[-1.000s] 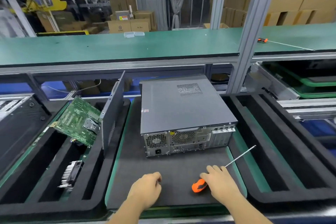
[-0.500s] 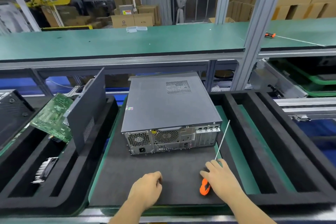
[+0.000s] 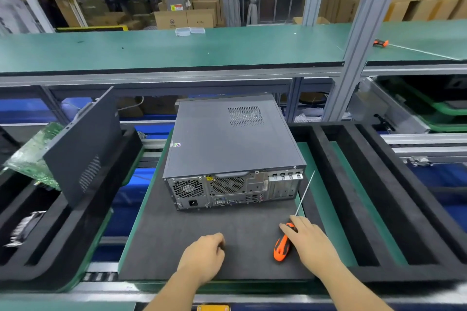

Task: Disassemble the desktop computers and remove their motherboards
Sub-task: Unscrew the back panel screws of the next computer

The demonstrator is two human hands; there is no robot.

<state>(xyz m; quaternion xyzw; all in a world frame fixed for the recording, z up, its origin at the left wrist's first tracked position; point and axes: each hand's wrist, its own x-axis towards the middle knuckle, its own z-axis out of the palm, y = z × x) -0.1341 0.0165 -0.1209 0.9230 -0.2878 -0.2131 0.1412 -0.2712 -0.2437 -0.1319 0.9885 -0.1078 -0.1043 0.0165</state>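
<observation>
A grey desktop computer (image 3: 232, 139), its cover closed, lies flat on a black foam pad (image 3: 177, 235) with its rear ports facing me. My left hand (image 3: 204, 255) rests on the pad in front of it, fingers curled, with nothing seen in it. My right hand (image 3: 308, 242) lies over the orange-handled screwdriver (image 3: 281, 247), fingers on the handle's top. The thin shaft points away from me, past the computer's right rear corner.
The left foam tray holds a green motherboard (image 3: 32, 154), a leaning grey side panel (image 3: 80, 149) and a finned part (image 3: 22, 230). A slotted black foam tray (image 3: 353, 197) lies to the right. A green shelf above carries another screwdriver (image 3: 380, 43), beside a metal post (image 3: 353, 58).
Under my right hand the screwdriver has swung from pointing up-right to almost straight away. The left tray has drifted left, opening a gap beside the pad. My left hand stayed put.
</observation>
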